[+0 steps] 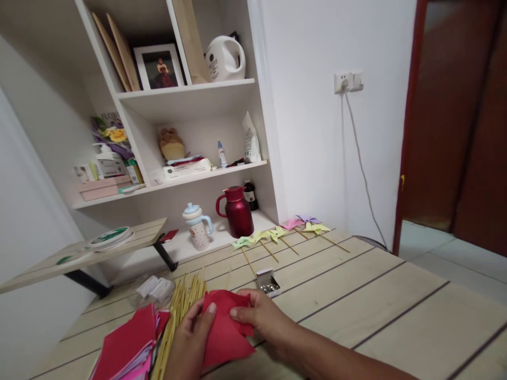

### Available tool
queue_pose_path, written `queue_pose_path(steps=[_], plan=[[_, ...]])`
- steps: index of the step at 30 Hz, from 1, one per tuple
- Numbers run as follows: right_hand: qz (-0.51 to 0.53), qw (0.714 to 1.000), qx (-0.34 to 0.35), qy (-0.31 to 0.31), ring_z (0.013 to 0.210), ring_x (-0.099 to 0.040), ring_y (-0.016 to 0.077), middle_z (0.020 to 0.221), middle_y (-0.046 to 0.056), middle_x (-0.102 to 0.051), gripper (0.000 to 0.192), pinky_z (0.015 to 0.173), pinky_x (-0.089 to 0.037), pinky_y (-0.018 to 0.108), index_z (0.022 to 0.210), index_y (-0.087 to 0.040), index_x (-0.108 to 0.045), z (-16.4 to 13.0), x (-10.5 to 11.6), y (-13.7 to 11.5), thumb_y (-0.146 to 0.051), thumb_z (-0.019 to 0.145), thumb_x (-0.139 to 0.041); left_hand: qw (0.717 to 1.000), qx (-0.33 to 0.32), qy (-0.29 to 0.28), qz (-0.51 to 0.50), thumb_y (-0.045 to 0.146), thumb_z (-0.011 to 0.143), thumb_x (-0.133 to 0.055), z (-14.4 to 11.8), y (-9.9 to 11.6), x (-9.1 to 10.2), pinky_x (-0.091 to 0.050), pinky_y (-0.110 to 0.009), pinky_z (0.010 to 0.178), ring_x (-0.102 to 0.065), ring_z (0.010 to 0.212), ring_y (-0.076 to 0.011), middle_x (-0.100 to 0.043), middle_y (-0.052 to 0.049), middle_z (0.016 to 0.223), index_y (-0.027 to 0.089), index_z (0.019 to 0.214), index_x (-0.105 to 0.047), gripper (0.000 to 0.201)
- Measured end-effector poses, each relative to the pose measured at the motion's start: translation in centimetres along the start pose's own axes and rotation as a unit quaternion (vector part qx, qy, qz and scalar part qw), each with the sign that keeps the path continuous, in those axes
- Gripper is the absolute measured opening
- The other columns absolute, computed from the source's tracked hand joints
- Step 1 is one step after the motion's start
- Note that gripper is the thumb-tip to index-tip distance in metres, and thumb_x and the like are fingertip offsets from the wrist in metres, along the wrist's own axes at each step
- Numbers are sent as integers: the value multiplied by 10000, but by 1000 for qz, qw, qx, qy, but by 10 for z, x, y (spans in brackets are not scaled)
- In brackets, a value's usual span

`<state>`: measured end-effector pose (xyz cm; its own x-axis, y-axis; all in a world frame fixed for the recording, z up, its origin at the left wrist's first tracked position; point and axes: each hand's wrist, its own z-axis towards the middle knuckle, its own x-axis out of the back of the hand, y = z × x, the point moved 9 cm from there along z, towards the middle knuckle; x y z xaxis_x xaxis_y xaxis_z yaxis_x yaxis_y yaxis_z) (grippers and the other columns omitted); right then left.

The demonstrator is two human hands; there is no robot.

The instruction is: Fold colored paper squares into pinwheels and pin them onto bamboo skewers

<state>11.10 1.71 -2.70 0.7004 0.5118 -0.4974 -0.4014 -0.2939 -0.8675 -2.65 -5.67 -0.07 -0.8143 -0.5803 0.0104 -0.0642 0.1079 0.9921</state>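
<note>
A piece of red paper [224, 338] is held up between both hands above the wooden table. My left hand [192, 335] pinches its left edge, thumb on top. At its upper right, my right hand [263, 316] grips the paper with thumb and fingers, and a flap there looks cut or folded. Left of my hands lies a bundle of thin yellowish sticks [180, 301]. Beside it is a stack of coloured paper [129, 340] with red on top. Just beyond my right hand sits a small open box [269, 282] of shiny metal pins or tacks.
Several paper pinwheels on sticks [277, 234] lie along the table's far edge. Behind stand a red jug [236, 214] and a patterned bottle [197, 229] under white shelves [190, 89]. A small raised board [144, 235] is at left, near a plastic bag of white items [154, 288].
</note>
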Motion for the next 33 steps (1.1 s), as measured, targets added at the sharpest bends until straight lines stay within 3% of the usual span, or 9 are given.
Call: queue_pose_path(steps=[5, 8, 14, 18, 23, 26, 28, 31, 33], plan=[[-24, 999, -26, -7, 512, -493, 89, 592, -49, -590, 337, 534, -336, 224, 746, -158, -584, -2, 0, 10, -293, 545, -819, 992, 60, -26, -111, 428, 540, -889, -6, -13, -10, -563, -377, 801, -740, 928, -301, -795, -71, 832, 190, 1117, -634, 675], [-47, 999, -14, -13, 547, -509, 98, 626, -33, -603, 333, 564, -357, 233, 755, -152, -599, -6, -3, 4, -300, 554, -818, 990, 68, -26, -122, 429, 481, -906, -7, -15, -11, -578, -373, 736, -750, 870, -308, -792, -59, 781, 202, 1051, -668, 658], [-109, 991, 70, -43, 774, -580, 155, 883, 16, -667, 504, 715, -413, 269, 980, -185, -661, -15, -9, -31, -493, 623, -840, 990, 74, -79, -94, 460, 357, -938, -9, -18, -21, -584, -400, 822, -732, 955, -338, -806, -78, 843, 204, 872, -771, 600], [-122, 991, 56, -26, 704, -564, 141, 794, 10, -658, 477, 653, -386, 255, 901, -170, -666, -12, -2, -35, -587, 693, -762, 986, 43, -128, -95, 506, 412, -921, -9, -18, -32, -494, -417, 1027, -694, 1083, -321, -804, -70, 984, 242, 926, -800, 590], [-166, 986, -17, -30, 524, -460, 88, 597, -48, -579, 403, 545, -320, 233, 772, -156, -671, -8, 4, -17, -427, 548, -868, 978, -33, -202, -29, 547, 547, -855, -16, -11, -46, -412, -426, 1115, -604, 1235, -323, -767, -68, 1132, 265, 965, -801, 507], [-181, 983, -19, -24, 510, -445, 82, 546, -53, -558, 320, 535, -308, 231, 645, -155, -642, -8, 6, -14, -359, 534, -862, 978, -36, -204, -18, 534, 557, -854, -20, -15, -47, -438, -432, 1092, -599, 1239, -337, -761, -89, 1146, 242, 951, -804, 492], [-173, 985, -12, -5, 507, -434, 81, 525, -55, -550, 321, 527, -307, 229, 577, -161, -600, -7, 9, -17, -349, 534, -857, 979, -1, -197, -50, 496, 531, -883, -20, -23, -47, -473, -442, 1056, -617, 1215, -339, -755, -99, 1161, 241, 1019, -783, 560], [-158, 987, 2, 23, 480, -403, 79, 501, -65, -533, 325, 492, -285, 223, 594, -171, -591, -6, 14, -23, -374, 558, -842, 973, 47, -198, -107, 473, 530, -898, -20, -34, -48, -481, -459, 1041, -614, 1221, -335, -722, -116, 1235, 254, 1202, -696, 735], [-148, 988, 12, 32, 465, -395, 81, 496, -70, -526, 318, 478, -275, 220, 630, -178, -596, -6, 15, -26, -392, 575, -825, 974, 41, -183, -123, 530, 607, -842, -19, -34, -45, -436, -440, 1085, -570, 1277, -323, -680, -121, 1307, 242, 1239, -673, 714]])
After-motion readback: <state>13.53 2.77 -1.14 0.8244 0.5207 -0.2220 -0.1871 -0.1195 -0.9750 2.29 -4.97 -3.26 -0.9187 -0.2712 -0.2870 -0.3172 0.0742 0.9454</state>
